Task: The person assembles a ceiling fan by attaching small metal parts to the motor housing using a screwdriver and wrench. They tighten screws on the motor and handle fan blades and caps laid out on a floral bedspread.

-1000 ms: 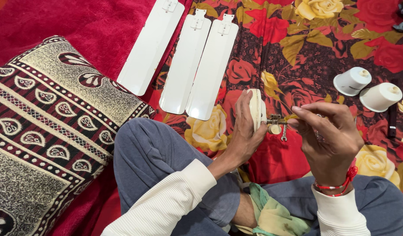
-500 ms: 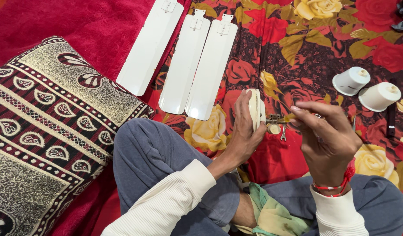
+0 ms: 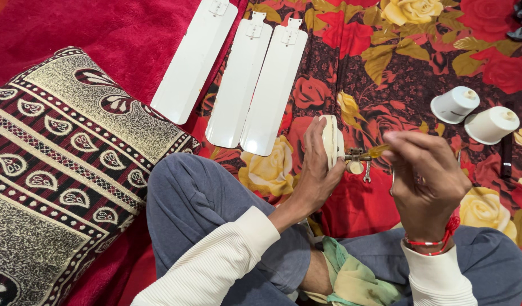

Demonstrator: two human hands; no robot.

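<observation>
From the head view, my left hand (image 3: 315, 173) grips the cream round fan part (image 3: 332, 140) on edge, steadying it so its metal shaft (image 3: 356, 153) points right; my right hand (image 3: 425, 178) is closed around a yellow-handled tool (image 3: 379, 151) meeting that shaft; three white blades (image 3: 255, 85) and two white cups (image 3: 475, 113) lie aside on the floral cloth (image 3: 380, 62).

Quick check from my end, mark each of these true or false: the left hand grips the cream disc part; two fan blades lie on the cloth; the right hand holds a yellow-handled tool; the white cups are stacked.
1. The left hand grips the cream disc part. True.
2. Two fan blades lie on the cloth. False: three white fan blades lie side by side.
3. The right hand holds a yellow-handled tool. True.
4. The white cups are stacked. False: the two white cups lie side by side, apart.
</observation>
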